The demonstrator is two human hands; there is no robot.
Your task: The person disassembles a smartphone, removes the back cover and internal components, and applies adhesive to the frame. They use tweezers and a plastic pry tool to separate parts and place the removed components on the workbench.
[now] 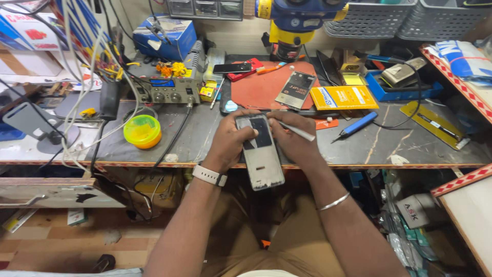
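I see the left hand (230,141) wrapped around an opened phone frame (260,152), thumb across its dark upper part – frame tilted, lower end past the bench edge. Right hand (293,139) is pinched on a thin grey tool (296,131), tip at the frame's top corner. Beyond the fingers: red mat (261,87), yellow card (342,97). Right of them a blue screwdriver (355,126); left, a yellow tub (142,131). Both wrists bent inward – nothing blocks them.

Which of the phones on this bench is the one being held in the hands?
The opened grey phone at the bench's front edge, gripped by the left hand. The other phone lies dark and untouched at the back.
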